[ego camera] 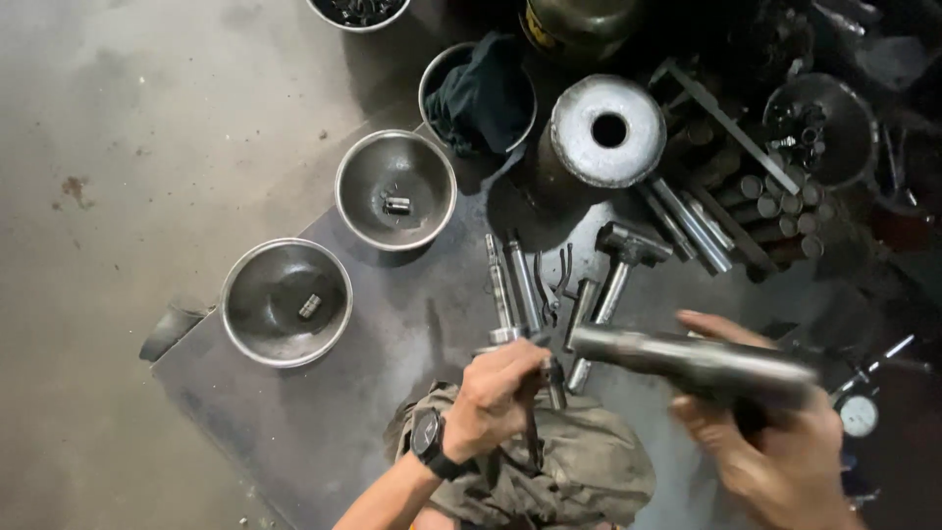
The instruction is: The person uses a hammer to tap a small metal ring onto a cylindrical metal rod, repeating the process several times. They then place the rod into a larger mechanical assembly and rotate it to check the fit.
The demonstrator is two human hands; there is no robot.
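Both hands busy: left hand (pixel 496 393) clamped on metal rod (pixel 510 339), right hand (pixel 775 451) gripping steel cylinder (pixel 692 361) (blurred) nr hammer (pixel 613 275).

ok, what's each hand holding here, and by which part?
Right hand holds a blurred, dark grey metal cylinder by its right end. Left hand grips a thin upright metal tool near its top; which tool cannot be told.

A long grey metal cylinder bar (pixel 692 361), blurred by motion, lay nearly level in the right hand's grip, near the dark floor mat's right edge. A slim steel rod with a collar (pixel 508 336) stood gripped above a khaki rag.
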